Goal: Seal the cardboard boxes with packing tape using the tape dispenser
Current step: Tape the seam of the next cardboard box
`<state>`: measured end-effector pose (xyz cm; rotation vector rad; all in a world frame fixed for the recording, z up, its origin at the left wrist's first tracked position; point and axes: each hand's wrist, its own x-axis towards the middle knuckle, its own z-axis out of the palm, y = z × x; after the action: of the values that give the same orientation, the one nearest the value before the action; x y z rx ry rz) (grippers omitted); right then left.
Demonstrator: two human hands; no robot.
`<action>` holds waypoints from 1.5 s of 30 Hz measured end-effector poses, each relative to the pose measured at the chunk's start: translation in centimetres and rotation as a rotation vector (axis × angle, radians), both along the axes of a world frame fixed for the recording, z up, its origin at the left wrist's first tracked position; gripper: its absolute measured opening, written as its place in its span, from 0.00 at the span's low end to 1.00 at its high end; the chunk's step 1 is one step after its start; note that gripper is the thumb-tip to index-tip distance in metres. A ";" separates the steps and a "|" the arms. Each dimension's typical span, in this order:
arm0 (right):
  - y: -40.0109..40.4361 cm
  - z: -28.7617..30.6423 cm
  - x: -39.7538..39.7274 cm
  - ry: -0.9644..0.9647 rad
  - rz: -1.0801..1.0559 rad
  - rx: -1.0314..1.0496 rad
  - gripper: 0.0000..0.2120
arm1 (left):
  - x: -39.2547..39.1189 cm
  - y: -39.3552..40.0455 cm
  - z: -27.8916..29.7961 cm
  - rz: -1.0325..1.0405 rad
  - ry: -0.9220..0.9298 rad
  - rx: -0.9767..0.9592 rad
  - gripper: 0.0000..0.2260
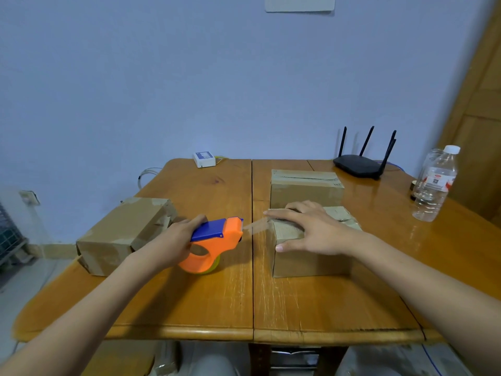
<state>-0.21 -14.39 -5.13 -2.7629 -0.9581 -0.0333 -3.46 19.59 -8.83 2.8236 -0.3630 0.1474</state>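
My left hand (173, 244) grips an orange and blue tape dispenser (214, 241) just above the table, left of the near cardboard box (301, 259). A strip of clear tape (256, 223) stretches from the dispenser's nose to that box's top left edge. My right hand (311, 229) lies flat on the box top, fingers straight, pressing it down. A second box (306, 188) stands right behind it, with tape along its top. A third box (122, 232) sits at the table's left edge.
On the wooden table (217, 299) a black router (357, 164) with antennas stands at the back right, a clear water bottle (436, 185) at the right, and a small white device (204, 159) at the back middle. A wooden door is at the far right.
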 end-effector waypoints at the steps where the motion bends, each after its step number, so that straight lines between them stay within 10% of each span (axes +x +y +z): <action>1: 0.1 0.1 0.1 0.011 -0.002 0.002 0.36 | 0.0 0.1 0.0 0.001 -0.010 -0.001 0.19; 45: 0.9 0.3 -0.2 -0.012 -0.026 -0.122 0.26 | 1.6 -5.4 1.8 -0.042 0.009 0.467 0.20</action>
<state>-0.37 -13.45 -4.87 -2.8898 -0.9582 0.0044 -1.87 14.23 -6.99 3.2694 -0.5118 0.0439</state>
